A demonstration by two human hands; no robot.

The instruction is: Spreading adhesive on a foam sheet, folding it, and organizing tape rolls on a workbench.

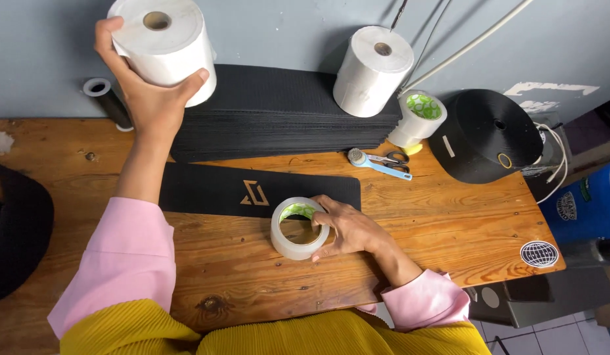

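Here, near the table's [449, 230] back-left corner, the left hand [150, 98] is raised, its fingers curled around a large white paper roll [163, 46]. Toward the front edge at the middle, the right hand [347, 230] pinches a clear tape roll [297, 229] standing on the wood, just in front of a flat black mat [213, 187]. Scissors [384, 161] lie further back

scissors [387, 160], black webbing spool [485, 135], stacked black mats [285, 112]
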